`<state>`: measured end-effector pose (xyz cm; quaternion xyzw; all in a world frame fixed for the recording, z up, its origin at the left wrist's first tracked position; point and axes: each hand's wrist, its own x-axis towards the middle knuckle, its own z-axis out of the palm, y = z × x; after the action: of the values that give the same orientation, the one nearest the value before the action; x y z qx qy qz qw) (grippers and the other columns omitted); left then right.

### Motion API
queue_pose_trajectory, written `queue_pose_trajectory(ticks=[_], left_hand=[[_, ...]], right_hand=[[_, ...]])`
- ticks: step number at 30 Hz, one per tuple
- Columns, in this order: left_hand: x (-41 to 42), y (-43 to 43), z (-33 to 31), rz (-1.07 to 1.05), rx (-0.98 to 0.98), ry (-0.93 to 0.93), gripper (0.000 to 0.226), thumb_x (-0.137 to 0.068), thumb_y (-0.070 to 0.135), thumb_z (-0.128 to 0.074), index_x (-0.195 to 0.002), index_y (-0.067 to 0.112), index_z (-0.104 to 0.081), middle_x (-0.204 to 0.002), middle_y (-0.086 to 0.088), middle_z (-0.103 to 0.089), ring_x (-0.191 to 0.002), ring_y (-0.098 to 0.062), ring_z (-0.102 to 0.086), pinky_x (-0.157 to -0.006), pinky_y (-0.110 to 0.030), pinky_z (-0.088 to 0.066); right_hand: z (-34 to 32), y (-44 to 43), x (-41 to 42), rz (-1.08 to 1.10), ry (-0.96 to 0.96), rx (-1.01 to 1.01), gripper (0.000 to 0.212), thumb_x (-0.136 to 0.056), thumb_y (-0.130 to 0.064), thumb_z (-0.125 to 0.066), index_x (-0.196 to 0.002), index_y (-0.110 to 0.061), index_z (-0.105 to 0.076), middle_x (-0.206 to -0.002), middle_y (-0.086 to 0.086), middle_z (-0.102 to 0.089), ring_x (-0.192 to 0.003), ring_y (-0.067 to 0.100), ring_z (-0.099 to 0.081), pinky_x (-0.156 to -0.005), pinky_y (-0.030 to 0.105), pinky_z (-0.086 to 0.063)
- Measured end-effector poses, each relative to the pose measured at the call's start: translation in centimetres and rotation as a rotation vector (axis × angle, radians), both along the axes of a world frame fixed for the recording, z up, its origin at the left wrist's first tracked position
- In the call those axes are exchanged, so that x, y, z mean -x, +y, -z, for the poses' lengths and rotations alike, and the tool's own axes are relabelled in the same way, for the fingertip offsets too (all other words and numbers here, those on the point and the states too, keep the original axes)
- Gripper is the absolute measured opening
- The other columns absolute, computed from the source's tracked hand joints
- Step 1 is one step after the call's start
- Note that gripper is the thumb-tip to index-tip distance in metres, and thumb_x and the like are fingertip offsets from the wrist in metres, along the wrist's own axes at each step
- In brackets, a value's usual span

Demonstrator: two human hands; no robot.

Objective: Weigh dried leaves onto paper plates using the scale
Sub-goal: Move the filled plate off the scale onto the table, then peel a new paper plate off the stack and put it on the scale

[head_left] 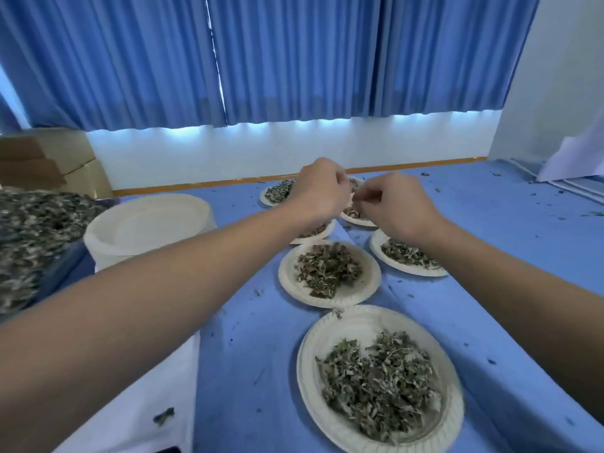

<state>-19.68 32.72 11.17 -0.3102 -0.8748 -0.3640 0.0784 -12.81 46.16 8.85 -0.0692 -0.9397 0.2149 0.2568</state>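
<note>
**Supervisor:** State of the hands?

**Operator:** I record both raised together at 12 o'clock in my view, above the farthest plates. The right hand point(402, 210) has its fingers point(371, 194) narrowed to a pinch on a small dark leaf scrap point(359, 198). The left hand point(322, 189) has its fingers curled inward, knuckles toward me. I cannot tell whether they hold anything.

**Supervisor:** Location of the task material?

**Operator:** Loose grey-green dried leaves point(376, 384) lie piled on a round white paper plate point(310, 354) at 5 o'clock, nearest me. A second filled plate point(287, 276) sits just beyond it, at its 12 o'clock. A third filled plate point(374, 246) lies at 2 o'clock of the second, under the right wrist. Further filled plates are partly hidden beneath the hands, and a far plate point(264, 198) shows at 9 o'clock of the left hand.

**Supervisor:** Anything else on the surface?

**Operator:** A stack of empty white paper plates point(147, 223) stands at 9 o'clock, with a large blurred heap of leaves point(32, 230) at its own 9 o'clock. All rest on a tabletop covered in blue cloth point(255, 338), flecked with leaf crumbs.
</note>
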Motion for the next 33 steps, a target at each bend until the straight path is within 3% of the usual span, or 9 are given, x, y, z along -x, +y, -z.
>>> queue_pose_trajectory(ticks=[5, 8, 10, 14, 16, 19, 26, 30, 33], left_hand=[[-0.8, -11.0, -2.9, -0.12, -0.107, 0.057, 0.033, -0.081, 0.001, -0.053, -0.101, 0.018, -0.074, -0.105, -0.001, -0.07, -0.095, -0.016, -0.063, -0.072, -0.023, -0.045], [-0.4, -18.9, -2.3, -0.288, -0.123, 0.147, 0.037, -0.092, 0.007, -0.051, -0.125, 0.017, -0.065, -0.137, -0.002, -0.056, -0.118, -0.016, -0.053, -0.086, -0.018, -0.033], [0.0, -23.3, -1.2, -0.381, -0.14, 0.12, 0.041, -0.098, 0.009, -0.05, -0.138, 0.011, -0.056, -0.148, -0.007, -0.047, -0.134, -0.022, -0.045, -0.099, -0.021, -0.03], [-0.7, -28.2, 2.3, -0.479, -0.435, -0.119, 0.055, -0.103, 0.013, -0.044, -0.154, 0.003, -0.027, -0.162, -0.011, -0.027, -0.149, -0.028, -0.028, -0.121, -0.046, -0.026], [-1.8, -28.8, 4.4, -0.491, -0.65, -0.27, 0.065, -0.106, 0.018, -0.042, -0.162, 0.018, -0.009, -0.169, 0.002, -0.012, -0.154, -0.019, -0.016, -0.123, -0.046, -0.024], [-3.0, -28.9, 7.7, -0.439, -0.816, -0.351, 0.065, -0.108, 0.023, -0.041, -0.163, 0.026, -0.005, -0.168, 0.008, -0.01, -0.154, -0.014, -0.015, -0.124, -0.044, -0.023], [-3.0, -28.2, 8.1, -0.293, -0.78, -0.314, 0.047, -0.11, 0.016, -0.035, -0.156, 0.018, -0.035, -0.163, 0.005, -0.031, -0.147, -0.008, -0.029, -0.123, -0.031, -0.023], [-3.1, -28.0, 8.3, -0.294, -0.722, -0.287, 0.05, -0.109, 0.013, -0.035, -0.158, 0.019, -0.029, -0.164, 0.007, -0.028, -0.148, -0.008, -0.027, -0.122, -0.029, -0.023], [-3.0, -28.2, 8.8, -0.289, -0.619, -0.252, 0.054, -0.109, 0.014, -0.035, -0.161, 0.021, -0.02, -0.166, 0.011, -0.018, -0.148, -0.001, -0.017, -0.117, -0.015, -0.014]], right_hand=[[-1.8, -11.9, 1.4, -0.327, 0.077, -0.034, 0.005, -0.095, -0.017, -0.066, -0.094, -0.015, -0.07, -0.092, 0.004, -0.072, -0.087, 0.026, -0.065, -0.069, 0.035, -0.042], [-1.8, -17.2, 2.2, -0.539, 0.023, -0.078, 0.035, -0.102, -0.027, -0.061, -0.135, -0.02, -0.065, -0.128, -0.006, -0.068, -0.11, 0.012, -0.061, -0.089, 0.028, -0.043], [-1.4, -20.2, 2.7, -0.618, -0.066, -0.138, 0.043, -0.104, -0.035, -0.056, -0.145, -0.02, -0.057, -0.147, -0.008, -0.057, -0.13, 0.011, -0.053, -0.101, 0.024, -0.039], [0.5, -24.5, 3.3, -0.677, -0.142, -0.212, 0.035, -0.107, -0.036, -0.05, -0.127, -0.011, -0.063, -0.125, 0.0, -0.067, -0.114, 0.022, -0.056, -0.098, 0.036, -0.039], [1.4, -25.5, 3.5, -0.591, -0.151, -0.219, 0.037, -0.106, -0.039, -0.051, -0.132, -0.015, -0.065, -0.127, 0.001, -0.069, -0.118, 0.025, -0.058, -0.101, 0.043, -0.043], [2.3, -25.9, 3.6, -0.47, -0.05, -0.125, 0.033, -0.102, -0.038, -0.059, -0.13, -0.024, -0.071, -0.124, -0.004, -0.074, -0.117, 0.019, -0.064, -0.097, 0.038, -0.047], [0.3, -25.5, 4.8, -0.508, -0.13, 0.046, 0.019, -0.093, -0.029, -0.075, -0.109, -0.022, -0.082, -0.111, -0.01, -0.077, -0.107, 0.004, -0.066, -0.096, 0.025, -0.049], [-1.0, -25.1, 5.5, -0.562, -0.216, 0.068, 0.019, -0.091, -0.027, -0.077, -0.108, -0.02, -0.082, -0.111, -0.009, -0.077, -0.107, 0.003, -0.067, -0.097, 0.025, -0.05], [-1.6, -24.7, 6.0, -0.599, -0.281, 0.117, 0.019, -0.089, -0.026, -0.08, -0.106, -0.018, -0.082, -0.108, -0.008, -0.078, -0.106, 0.002, -0.067, -0.097, 0.02, -0.048]])
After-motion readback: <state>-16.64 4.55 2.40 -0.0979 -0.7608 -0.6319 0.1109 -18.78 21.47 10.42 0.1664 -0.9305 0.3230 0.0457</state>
